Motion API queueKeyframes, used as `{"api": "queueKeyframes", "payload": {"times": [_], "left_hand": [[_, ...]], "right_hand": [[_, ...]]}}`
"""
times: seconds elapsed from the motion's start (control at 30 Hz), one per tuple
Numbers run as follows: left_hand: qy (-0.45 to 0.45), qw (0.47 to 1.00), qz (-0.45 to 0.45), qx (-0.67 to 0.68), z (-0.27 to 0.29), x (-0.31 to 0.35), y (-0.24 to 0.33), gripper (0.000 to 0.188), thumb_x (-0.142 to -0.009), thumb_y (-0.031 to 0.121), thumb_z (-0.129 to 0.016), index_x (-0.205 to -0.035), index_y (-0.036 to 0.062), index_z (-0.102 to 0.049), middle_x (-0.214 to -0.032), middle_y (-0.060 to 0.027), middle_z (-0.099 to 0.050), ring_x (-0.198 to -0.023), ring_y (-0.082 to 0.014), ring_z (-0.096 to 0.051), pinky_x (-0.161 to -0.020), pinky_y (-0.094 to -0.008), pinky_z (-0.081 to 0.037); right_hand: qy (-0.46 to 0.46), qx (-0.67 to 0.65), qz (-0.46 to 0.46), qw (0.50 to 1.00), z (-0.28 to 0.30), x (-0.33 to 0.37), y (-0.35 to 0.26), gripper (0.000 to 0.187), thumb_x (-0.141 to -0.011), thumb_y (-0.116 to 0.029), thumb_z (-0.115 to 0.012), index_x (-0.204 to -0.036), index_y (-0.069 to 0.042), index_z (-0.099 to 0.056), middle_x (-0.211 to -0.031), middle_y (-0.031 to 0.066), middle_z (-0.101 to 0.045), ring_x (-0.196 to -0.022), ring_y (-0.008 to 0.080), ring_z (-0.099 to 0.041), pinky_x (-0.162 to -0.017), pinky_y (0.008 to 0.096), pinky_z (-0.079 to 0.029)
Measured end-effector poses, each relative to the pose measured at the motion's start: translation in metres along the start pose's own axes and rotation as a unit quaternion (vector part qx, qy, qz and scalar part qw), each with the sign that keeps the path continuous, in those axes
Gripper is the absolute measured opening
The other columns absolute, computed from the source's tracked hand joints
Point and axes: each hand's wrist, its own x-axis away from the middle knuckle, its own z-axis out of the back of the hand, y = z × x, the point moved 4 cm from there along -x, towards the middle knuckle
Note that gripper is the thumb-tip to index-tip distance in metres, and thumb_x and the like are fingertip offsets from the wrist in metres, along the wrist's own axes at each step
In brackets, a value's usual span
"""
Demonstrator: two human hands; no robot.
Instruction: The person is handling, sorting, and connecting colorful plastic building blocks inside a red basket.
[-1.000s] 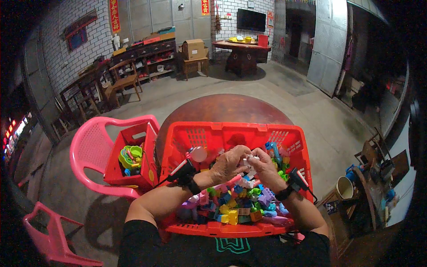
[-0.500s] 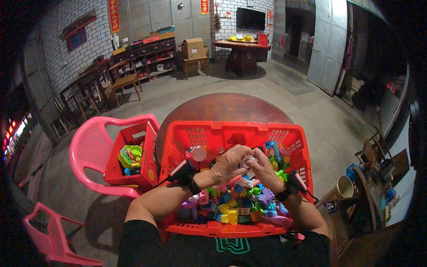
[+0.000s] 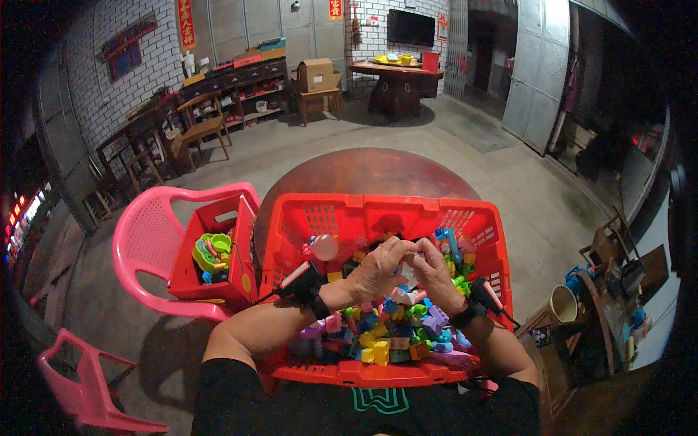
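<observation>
Both my hands meet over a red plastic basket (image 3: pixel 305 372) heaped with colourful toy building blocks (image 3: pixel 382 341). Between my fingers is a small whitish piece (image 3: pixel 409 277), mostly covered, so I cannot make out its kind. My left hand (image 3: pixel 376 270) is closed, its thumb and fingertips pressed against the piece. From the other side, my right hand (image 3: pixel 436 277) closes on the same piece with bent fingers. Yellow, purple, green and blue blocks lie just below my hands. A pale round toy (image 3: pixel 324 248) rests near the basket's left side.
The basket stands on a round brown table (image 3: pixel 371 167). To the left, a pink plastic chair (image 3: pixel 145 240) bears a red box (image 3: pixel 211 284) with green and yellow toys. Another pink chair (image 3: pixel 87 378) is nearer. A bucket (image 3: pixel 564 305) stands at right among wooden furniture.
My fingertips have shifted slightly on the whitish piece, and a bit more of it shows under my right fingers. Both hands remain over the basket.
</observation>
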Motion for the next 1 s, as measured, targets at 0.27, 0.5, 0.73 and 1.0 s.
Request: {"api": "queueKeyframes", "payload": {"times": [0.27, 0.5, 0.73, 1.0], "left_hand": [[0.017, 0.999, 0.051, -0.009, 0.010, 0.002, -0.013, 0.050, -0.065, 0.006, -0.073, -0.107, 0.0059, -0.045, -0.091, -0.0133, -0.050, -0.077, -0.0272, -0.056, -0.068, -0.0363, -0.047], [-0.031, 0.997, 0.067, 0.021, 0.004, 0.000, -0.014, 0.039, -0.070, 0.015, -0.072, -0.098, 0.0039, -0.048, -0.084, -0.0125, -0.053, -0.077, -0.0274, -0.058, -0.066, -0.0367, -0.047], [-0.020, 0.996, 0.070, 0.052, 0.000, 0.001, -0.018, 0.040, -0.068, 0.013, -0.073, -0.098, 0.0044, -0.048, -0.083, -0.0109, -0.054, -0.075, -0.0258, -0.058, -0.067, -0.0351, -0.047], [-0.035, 0.990, 0.102, 0.095, 0.003, 0.001, -0.009, 0.042, -0.065, 0.008, -0.072, -0.099, 0.0048, -0.046, -0.080, -0.0088, -0.054, -0.073, -0.0217, -0.058, -0.064, -0.0341, -0.047]], "right_hand": [[-0.008, 0.027, -0.026, 0.999, -0.003, -0.001, -0.009, 0.010, -0.088, -0.011, -0.053, -0.094, -0.004, -0.049, -0.086, 0.0014, -0.054, -0.080, 0.0068, -0.052, -0.068, 0.0229, -0.044], [-0.004, 0.085, 0.024, 0.996, 0.002, 0.001, 0.000, 0.011, -0.084, -0.006, -0.057, -0.092, -0.003, -0.049, -0.081, 0.0021, -0.054, -0.077, 0.0088, -0.053, -0.066, 0.0239, -0.045], [0.030, 0.069, -0.017, 0.997, 0.006, -0.001, 0.002, 0.010, -0.083, -0.007, -0.056, -0.088, -0.004, -0.048, -0.077, 0.0005, -0.051, -0.072, 0.0073, -0.049, -0.061, 0.0238, -0.042], [0.010, 0.018, -0.020, 1.000, 0.005, -0.002, 0.004, 0.012, -0.085, -0.010, -0.058, -0.090, -0.006, -0.048, -0.080, -0.0028, -0.050, -0.073, 0.0036, -0.048, -0.062, 0.0200, -0.041]]}}
